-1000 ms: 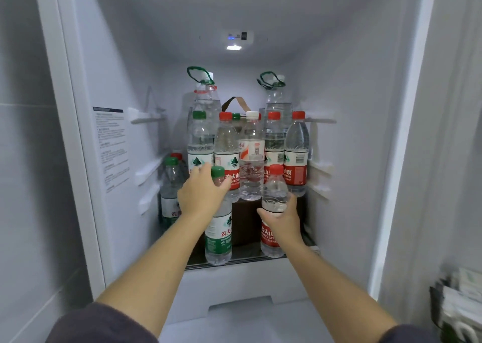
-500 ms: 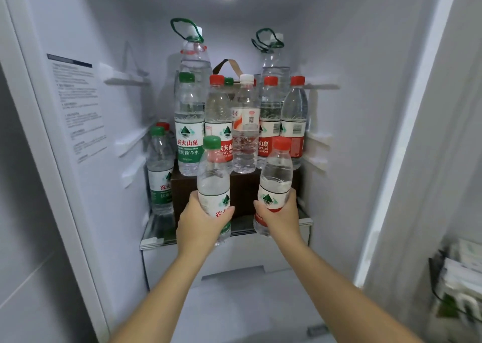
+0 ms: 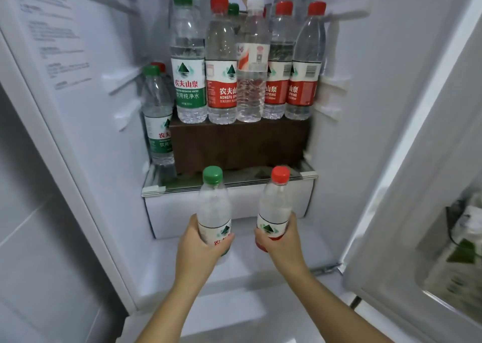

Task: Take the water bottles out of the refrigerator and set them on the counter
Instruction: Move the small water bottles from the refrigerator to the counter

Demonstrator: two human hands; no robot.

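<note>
Two bottles out, upright, below the glass shelf (image 3: 229, 183): left hand (image 3: 198, 246) wrapped round green-capped bottle (image 3: 214, 212), right hand (image 3: 281, 243) round red-capped bottle (image 3: 275, 207). Judgement: keep both vertical, grip firm, swing clear of refrigerator door (image 3: 417, 186) toward counter, unseen.

A: Held items?

B: Left hand (image 3: 199, 248) grips a green-capped bottle (image 3: 214, 207); right hand (image 3: 283, 241) grips a red-capped bottle (image 3: 276, 204). Both upright, side by side, apart.

A: Beyond the hands?

B: Glass shelf (image 3: 229, 183) just past the caps. On it, a brown box (image 3: 240, 144) carrying a row of five bottles (image 3: 245, 63). Left of the box, another green-capped bottle (image 3: 157, 116).
</note>
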